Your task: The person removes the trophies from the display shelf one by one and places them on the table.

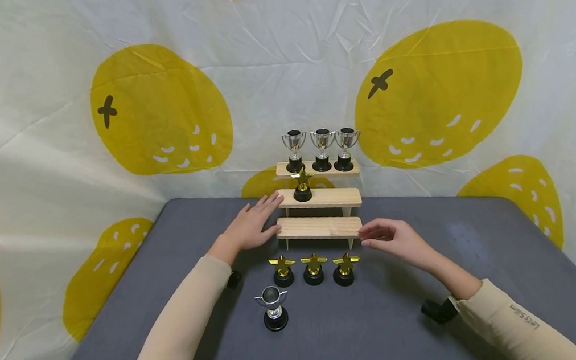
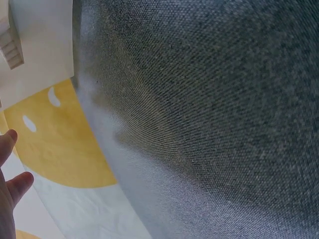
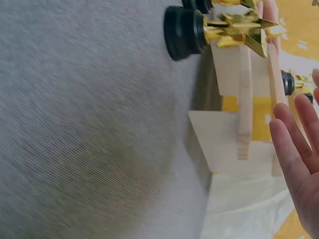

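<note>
A three-tier wooden display stand point(image 1: 318, 227) is flanked by my two hands. My left hand point(image 1: 252, 224) has its fingers extended, with fingertips right at the left end of the middle tier. At the right end of the lowest tier is my right hand point(image 1: 398, 242), fingers loosely bent and holding nothing. Three silver cup trophies point(image 1: 321, 140) stand on the top tier. One gold star trophy point(image 1: 302, 187) occupies the left of the middle tier; the lowest tier is bare. In the right wrist view, gold star trophies point(image 3: 184, 34) appear beside the stand's tiers.
In front of the stand, three gold star trophies point(image 1: 313, 270) form a row on the grey tabletop point(image 1: 363, 333). A silver cup trophy point(image 1: 274, 308) stands nearer, to their left. Behind everything hangs a white curtain point(image 1: 284, 77) with yellow fruit shapes.
</note>
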Action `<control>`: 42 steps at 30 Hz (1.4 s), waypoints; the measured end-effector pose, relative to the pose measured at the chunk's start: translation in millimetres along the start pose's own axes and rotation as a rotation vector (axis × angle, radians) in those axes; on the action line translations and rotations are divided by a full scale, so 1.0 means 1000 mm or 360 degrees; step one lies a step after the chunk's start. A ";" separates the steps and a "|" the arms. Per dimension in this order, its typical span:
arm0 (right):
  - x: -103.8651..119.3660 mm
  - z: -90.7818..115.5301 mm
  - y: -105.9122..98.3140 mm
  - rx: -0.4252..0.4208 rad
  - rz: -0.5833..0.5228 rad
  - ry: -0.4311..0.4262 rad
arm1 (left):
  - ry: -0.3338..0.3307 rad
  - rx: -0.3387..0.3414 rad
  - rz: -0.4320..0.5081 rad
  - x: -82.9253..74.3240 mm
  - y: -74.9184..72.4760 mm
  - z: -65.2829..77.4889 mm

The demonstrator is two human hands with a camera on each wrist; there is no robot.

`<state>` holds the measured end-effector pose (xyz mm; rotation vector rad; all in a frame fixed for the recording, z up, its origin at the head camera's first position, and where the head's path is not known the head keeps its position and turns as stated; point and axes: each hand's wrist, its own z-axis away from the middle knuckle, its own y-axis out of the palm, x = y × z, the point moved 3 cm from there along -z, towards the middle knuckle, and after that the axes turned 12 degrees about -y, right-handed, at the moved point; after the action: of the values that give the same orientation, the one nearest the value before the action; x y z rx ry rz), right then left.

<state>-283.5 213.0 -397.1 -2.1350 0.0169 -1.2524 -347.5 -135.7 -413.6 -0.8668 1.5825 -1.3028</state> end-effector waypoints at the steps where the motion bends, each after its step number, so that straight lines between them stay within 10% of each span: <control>1: 0.001 -0.002 -0.002 0.0000 0.0013 0.0005 | -0.0001 0.0002 -0.0003 0.000 0.000 0.000; 42: 0.011 -0.118 -0.014 -0.0227 0.0014 -0.0048 | -0.0024 -0.0004 0.0077 -0.003 -0.001 -0.002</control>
<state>-374.6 158.5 -342.3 -2.2727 0.1053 -1.2463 -347.9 -132.8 -412.2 -0.8329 1.5842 -1.2580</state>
